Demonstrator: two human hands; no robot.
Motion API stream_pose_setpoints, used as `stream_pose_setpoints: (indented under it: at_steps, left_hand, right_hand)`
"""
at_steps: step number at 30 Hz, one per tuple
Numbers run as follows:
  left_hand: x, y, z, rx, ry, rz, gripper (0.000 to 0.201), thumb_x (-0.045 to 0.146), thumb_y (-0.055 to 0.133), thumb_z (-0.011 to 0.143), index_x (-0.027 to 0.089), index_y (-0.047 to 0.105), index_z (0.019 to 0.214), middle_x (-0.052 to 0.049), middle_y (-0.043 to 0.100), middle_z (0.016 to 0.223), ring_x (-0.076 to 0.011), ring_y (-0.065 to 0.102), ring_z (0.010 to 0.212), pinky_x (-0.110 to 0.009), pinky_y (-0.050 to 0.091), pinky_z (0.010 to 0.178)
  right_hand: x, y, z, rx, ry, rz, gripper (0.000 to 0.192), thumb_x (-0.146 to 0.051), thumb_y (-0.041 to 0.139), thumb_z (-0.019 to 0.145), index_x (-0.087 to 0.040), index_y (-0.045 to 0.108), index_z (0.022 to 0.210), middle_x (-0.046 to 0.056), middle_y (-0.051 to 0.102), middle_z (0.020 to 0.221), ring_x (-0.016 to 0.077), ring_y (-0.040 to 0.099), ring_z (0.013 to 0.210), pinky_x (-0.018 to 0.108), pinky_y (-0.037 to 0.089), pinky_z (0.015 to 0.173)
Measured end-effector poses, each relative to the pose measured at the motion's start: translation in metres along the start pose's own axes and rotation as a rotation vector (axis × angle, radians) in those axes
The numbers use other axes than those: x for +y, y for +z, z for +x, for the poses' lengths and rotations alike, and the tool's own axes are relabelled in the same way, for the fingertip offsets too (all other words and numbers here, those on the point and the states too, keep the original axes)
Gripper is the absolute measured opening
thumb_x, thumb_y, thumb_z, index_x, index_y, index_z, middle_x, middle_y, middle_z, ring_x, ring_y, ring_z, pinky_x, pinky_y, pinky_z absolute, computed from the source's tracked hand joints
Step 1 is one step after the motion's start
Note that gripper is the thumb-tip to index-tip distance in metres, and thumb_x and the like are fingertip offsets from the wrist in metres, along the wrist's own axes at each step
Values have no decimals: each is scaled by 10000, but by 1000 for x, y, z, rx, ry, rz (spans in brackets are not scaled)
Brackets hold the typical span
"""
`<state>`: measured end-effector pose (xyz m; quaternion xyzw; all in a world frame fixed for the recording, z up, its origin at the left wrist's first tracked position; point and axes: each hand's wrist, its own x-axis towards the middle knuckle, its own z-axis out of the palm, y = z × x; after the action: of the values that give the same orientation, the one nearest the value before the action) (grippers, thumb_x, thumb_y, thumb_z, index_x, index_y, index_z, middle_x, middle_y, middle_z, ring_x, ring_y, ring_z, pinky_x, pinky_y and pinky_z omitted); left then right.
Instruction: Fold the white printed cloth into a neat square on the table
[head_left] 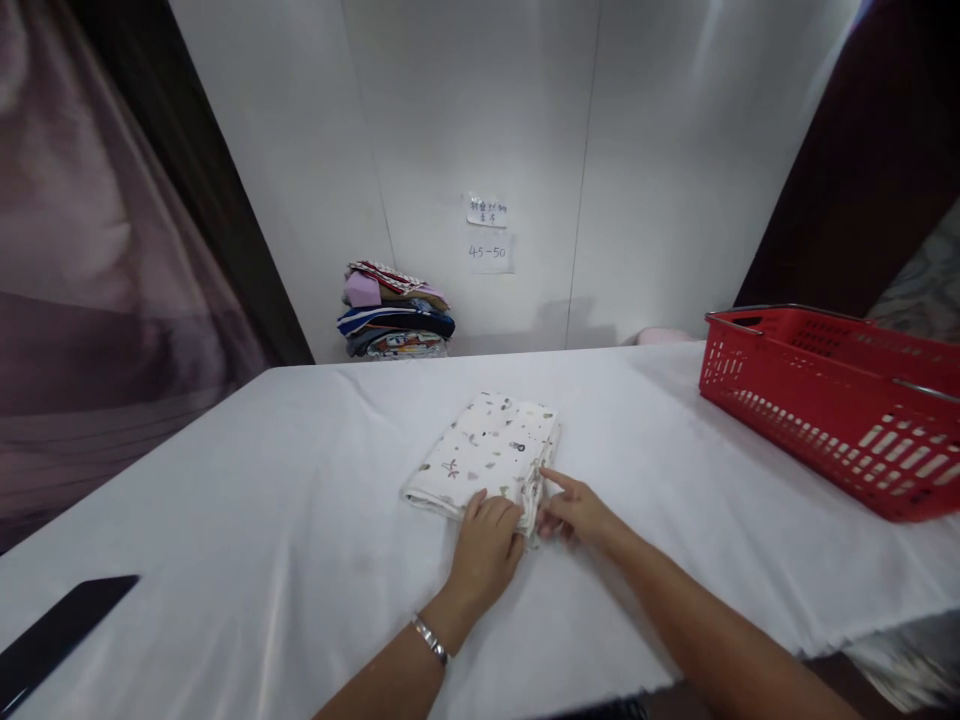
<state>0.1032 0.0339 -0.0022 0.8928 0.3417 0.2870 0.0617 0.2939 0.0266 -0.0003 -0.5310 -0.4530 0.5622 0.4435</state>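
A folded white cloth point(487, 450) with a small scattered print lies in the middle of the table, its layered edges showing along the right and near sides. My left hand point(491, 535), with a silver bracelet at the wrist, grips the near edge close to the right corner, fingers curled over the top. At the right side of the cloth, my right hand point(574, 508) touches the layered edge with its outstretched index finger. Its other fingers are loosely bent and apart from the index finger.
A red plastic basket point(810, 400) stands at the table's right. Beyond the back edge is a stack of folded fabrics point(397, 315) against the wall, below paper labels point(491, 252). A dark flat object point(60, 635) lies at the near left on the white-covered table point(247, 520).
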Motion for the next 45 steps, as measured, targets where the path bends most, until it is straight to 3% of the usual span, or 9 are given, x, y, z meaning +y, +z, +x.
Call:
stream_pose_setpoints:
  at_steps: [4,7,12,15,26,31,38,42,45]
  left_hand:
    - [2,0,0,-44,24,29,327,23,463,714,217,558,959,-35,624,979,-215,546,1010,-511,297,1040]
    - [1,2,-1,-31,41,11,401,10,450,698,212,555,1029,-58,624,1089,-238,509,1125,-528,298,1047]
    - [-5,7,-3,-21,65,-27,410,15,435,703,215,566,1036,-58,624,1157,-246,483,1190,-558,267,1070]
    - [-8,9,-4,-36,61,-40,416,18,436,703,219,556,1047,-44,627,1157,-239,492,1183,-554,253,1082]
    - [5,-1,-9,-97,-2,-64,461,157,569,689,234,493,1137,-74,577,1223,-261,438,1231,-568,138,1117]
    - [-10,-7,-8,-116,-14,-26,397,79,540,658,243,530,1019,-39,632,1107,-260,423,1238,-591,94,1100]
    - [-82,-40,-15,48,-263,143,322,-16,453,628,233,581,787,-29,673,1020,-329,465,1176,-664,152,1004]
    - [-76,-45,-9,195,-316,96,237,61,466,728,230,588,839,-22,667,1026,-247,538,1077,-542,262,1013]
    - [-53,-42,2,281,-236,95,172,133,478,803,219,594,896,-36,657,1015,-211,552,1019,-471,292,1005]
  right_hand:
    - [-27,-45,48,416,-62,-162,433,-257,621,701,-128,596,1113,94,698,838,152,642,628,208,443,447]
    - [-41,-68,88,527,-86,-249,422,-323,610,732,-150,598,1117,131,642,1087,180,628,865,242,499,580]
    - [-46,-81,141,500,-57,-492,528,-414,678,666,-128,623,1108,150,606,1171,245,570,1031,318,472,785]
    - [-40,-83,159,447,-26,-667,406,-330,723,608,-131,690,961,125,660,1068,258,578,1014,309,426,849]
    - [-47,-84,175,256,-22,-1085,347,-250,613,693,-171,687,1022,81,671,1073,223,584,1011,268,409,850]
    - [-49,-97,152,238,40,-1144,240,-200,607,654,-157,722,861,99,702,915,250,608,927,268,433,737]
    - [-5,-114,29,351,181,-1042,582,-424,536,769,-156,493,1283,81,672,889,199,615,733,276,434,615]
    - [3,-101,-8,483,-134,-1059,596,-505,497,794,-197,461,1303,100,619,1085,237,584,916,324,452,701]
    - [-8,-83,-9,404,-433,-940,392,-432,481,829,-226,584,1146,86,583,1169,238,527,1059,339,453,798]
